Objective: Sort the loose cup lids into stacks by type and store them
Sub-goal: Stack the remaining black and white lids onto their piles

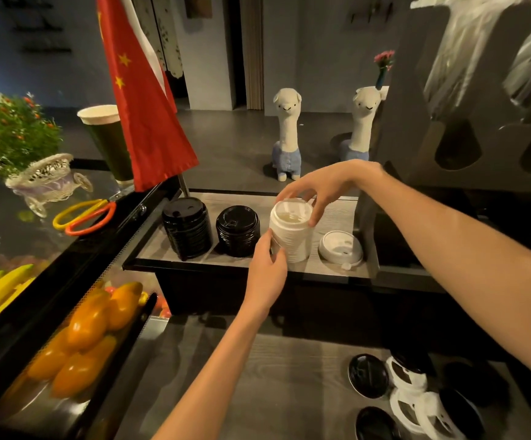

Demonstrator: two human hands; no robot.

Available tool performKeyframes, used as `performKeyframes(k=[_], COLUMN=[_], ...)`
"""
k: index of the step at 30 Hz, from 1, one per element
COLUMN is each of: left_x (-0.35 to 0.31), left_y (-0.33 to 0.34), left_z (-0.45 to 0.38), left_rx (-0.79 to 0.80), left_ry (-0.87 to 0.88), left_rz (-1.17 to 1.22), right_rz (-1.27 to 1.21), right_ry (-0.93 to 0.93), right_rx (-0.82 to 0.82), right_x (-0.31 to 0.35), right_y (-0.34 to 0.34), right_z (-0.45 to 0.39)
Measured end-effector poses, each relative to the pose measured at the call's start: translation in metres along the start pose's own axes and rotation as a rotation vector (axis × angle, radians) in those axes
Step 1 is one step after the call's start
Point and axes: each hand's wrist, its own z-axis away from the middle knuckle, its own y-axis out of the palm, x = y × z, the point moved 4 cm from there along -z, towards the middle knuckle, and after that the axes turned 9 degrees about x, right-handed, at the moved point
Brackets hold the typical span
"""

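A tall stack of white lids (292,239) stands on the raised wooden shelf (337,217). My left hand (267,268) grips its lower left side. My right hand (311,192) curls over the top lid from behind, fingertips on its rim. Left of it stand two stacks of black lids (188,230) (238,231). To its right a short pile of white lids (340,249) sits in a round hole in the shelf. Loose black lids (368,375) and white lids (408,381) lie mixed on the lower counter at bottom right.
A red flag (143,100) hangs at the shelf's left end, with a green paper cup (108,141) behind it. Two plush alpacas (286,134) stand beyond the shelf. A dark cup dispenser (467,106) rises at right. Scissors (83,215) and a flower basket (45,179) lie on the glass case at left.
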Motion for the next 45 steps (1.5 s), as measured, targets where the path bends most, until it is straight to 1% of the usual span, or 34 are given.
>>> performKeyframes(k=[5, 9, 14, 19, 22, 25, 27, 28, 29, 31, 33, 34, 36, 37, 39, 42, 45], left_x=[-0.001, 0.000, 0.001, 0.004, 0.004, 0.005, 0.003, 0.002, 0.000, -0.002, 0.001, 0.007, 0.029, 0.046, 0.087, 0.148, 0.192], left_y=[0.001, 0.002, 0.000, 0.000, -0.001, -0.004, -0.007, -0.009, -0.010, -0.011, -0.007, -0.003, 0.012, 0.022, 0.045, 0.082, 0.121], left_z=[-0.003, -0.003, -0.005, -0.007, -0.008, -0.010, -0.008, -0.007, -0.003, 0.008, 0.028, 0.036, 0.047, 0.051, 0.058, 0.078, 0.100], left_rx=[-0.003, 0.003, 0.017, 0.032, 0.038, 0.057, 0.077, 0.075, 0.065, 0.007, -0.083, -0.114, -0.096, -0.044, 0.125, 0.376, 0.567], left_ry=[-0.007, 0.000, 0.024, 0.080, 0.106, 0.096, 0.089, 0.096, 0.104, 0.132, 0.133, 0.135, 0.157, 0.158, 0.104, -0.045, -0.070], left_rz=[-0.023, -0.042, -0.044, -0.135, -0.170, -0.210, -0.221, -0.222, -0.225, -0.253, -0.272, -0.274, -0.328, -0.370, -0.443, -0.490, -0.607], right_rz=[0.038, 0.048, -0.032, -0.264, -0.245, -0.216, -0.189, -0.160, -0.126, -0.101, -0.253, -0.351, -0.498, -0.538, -0.631, -0.835, -0.896], right_ry=[0.020, 0.044, 0.024, -0.060, -0.061, -0.075, -0.050, -0.029, -0.014, -0.051, -0.140, -0.187, -0.232, -0.228, -0.163, 0.031, 0.288], right_rx=[0.069, 0.083, 0.128, 0.211, 0.195, 0.197, 0.138, 0.064, -0.050, -0.350, -0.621, -0.689, -0.688, -0.667, -0.634, -0.583, -0.622], right_x=[0.002, 0.000, -0.003, -0.010, -0.006, -0.002, 0.005, 0.008, 0.011, 0.019, 0.022, 0.023, 0.022, 0.017, -0.004, -0.054, -0.097], right_y=[-0.002, -0.003, 0.002, 0.012, 0.015, 0.021, 0.024, 0.025, 0.029, 0.044, 0.079, 0.103, 0.158, 0.188, 0.249, 0.347, 0.420], right_z=[-0.008, -0.010, -0.009, -0.005, -0.002, 0.006, 0.014, 0.019, 0.026, 0.043, 0.065, 0.075, 0.092, 0.095, 0.088, 0.065, 0.049])
